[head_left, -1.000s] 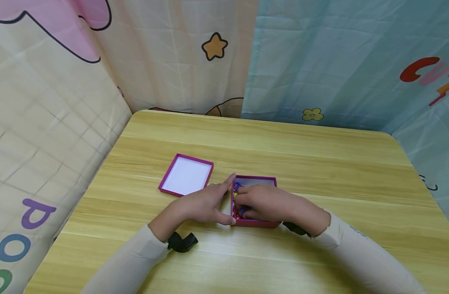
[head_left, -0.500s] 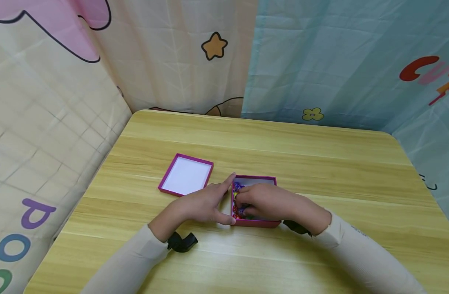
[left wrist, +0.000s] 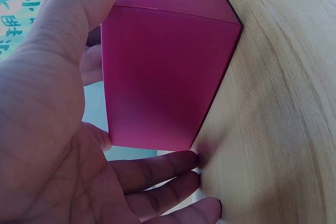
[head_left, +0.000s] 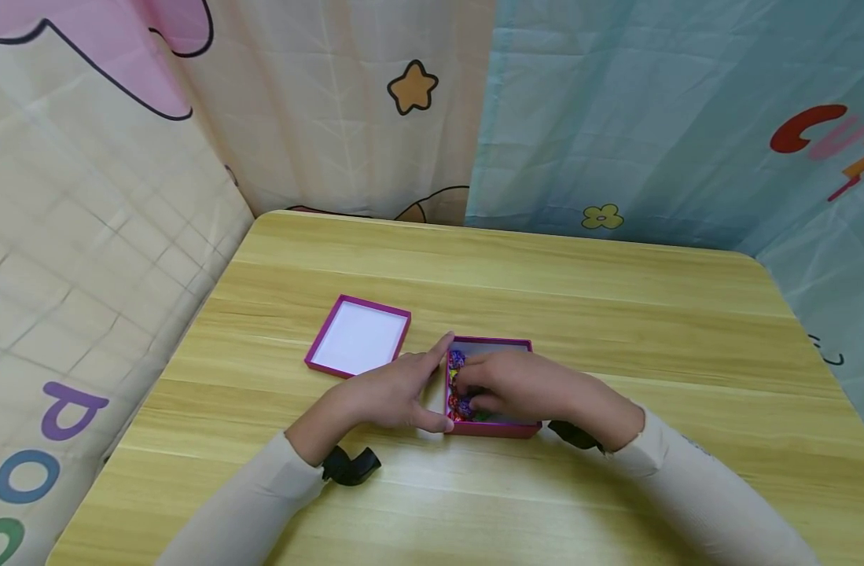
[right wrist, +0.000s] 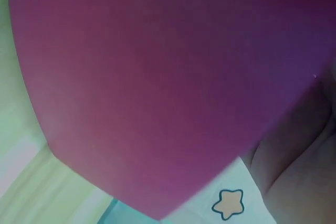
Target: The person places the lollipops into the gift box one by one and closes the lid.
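A small square magenta box (head_left: 495,431) stands lidless on the table. Along its left side lie shiny wrapped candies (head_left: 457,359) in purple, yellow and red, with a bit of green near the front. My left hand (head_left: 392,391) grips the box's left side, thumb at the near corner and forefinger at the far corner. In the left wrist view its other fingers (left wrist: 157,171) extend beside the box wall. My right hand (head_left: 520,384) reaches into the box with bent fingers, over the candies. Whether it pinches one is hidden; the box wall (right wrist: 142,87) blocks the right wrist view.
The box's magenta lid (head_left: 361,338) lies left of the box, its white inside facing up. A wooden table (head_left: 615,306) carries everything. Printed curtains (head_left: 375,149) hang behind and at the sides. A black strap piece (head_left: 350,467) hangs by the left wrist.
The right hand has shifted slightly right inside the box, so more of the purple and green candies shows. The left hand, box and lid stay put.
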{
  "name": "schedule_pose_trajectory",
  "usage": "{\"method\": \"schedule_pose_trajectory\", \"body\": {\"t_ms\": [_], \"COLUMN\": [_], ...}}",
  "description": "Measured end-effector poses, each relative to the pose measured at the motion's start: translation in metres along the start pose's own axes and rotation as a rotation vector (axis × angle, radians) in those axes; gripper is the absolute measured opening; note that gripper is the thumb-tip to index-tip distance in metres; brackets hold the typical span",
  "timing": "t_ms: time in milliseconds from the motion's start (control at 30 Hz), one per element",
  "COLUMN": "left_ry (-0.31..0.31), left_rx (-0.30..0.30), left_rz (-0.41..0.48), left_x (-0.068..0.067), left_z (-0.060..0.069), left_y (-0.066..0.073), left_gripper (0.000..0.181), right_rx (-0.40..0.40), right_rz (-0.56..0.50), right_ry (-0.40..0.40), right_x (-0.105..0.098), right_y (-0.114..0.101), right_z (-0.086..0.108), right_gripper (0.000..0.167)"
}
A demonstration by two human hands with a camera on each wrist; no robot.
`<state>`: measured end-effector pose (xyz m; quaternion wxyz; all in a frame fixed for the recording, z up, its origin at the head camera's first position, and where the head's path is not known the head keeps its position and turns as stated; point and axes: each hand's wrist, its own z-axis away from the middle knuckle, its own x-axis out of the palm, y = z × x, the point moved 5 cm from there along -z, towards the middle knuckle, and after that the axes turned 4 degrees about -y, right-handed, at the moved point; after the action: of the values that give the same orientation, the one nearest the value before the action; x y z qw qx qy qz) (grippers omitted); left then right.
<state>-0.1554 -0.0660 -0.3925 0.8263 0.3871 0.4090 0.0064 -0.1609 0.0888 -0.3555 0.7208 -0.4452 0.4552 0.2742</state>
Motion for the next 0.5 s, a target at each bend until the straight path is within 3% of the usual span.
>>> {"method": "schedule_pose_trajectory", "body": {"t_ms": [233,500], "left_ry": [0.004,0.001], "left_rx": [0.005,-0.007], "left_rz": [0.001,-0.009], "left_x": [0.0,0.0], "left_z": [-0.001,0.0], "left_y": [0.001,0.001], "left_gripper": [0.121,0.122], "right_rx": [0.033,0.13], "right_rz": [-0.047,-0.083], "right_ry": [0.066,0.153], "right_x": [-0.014,-0.025], "right_y": [0.005,0.022], "right_z": [0.014,0.042], "right_gripper": [0.01,0.016]}}
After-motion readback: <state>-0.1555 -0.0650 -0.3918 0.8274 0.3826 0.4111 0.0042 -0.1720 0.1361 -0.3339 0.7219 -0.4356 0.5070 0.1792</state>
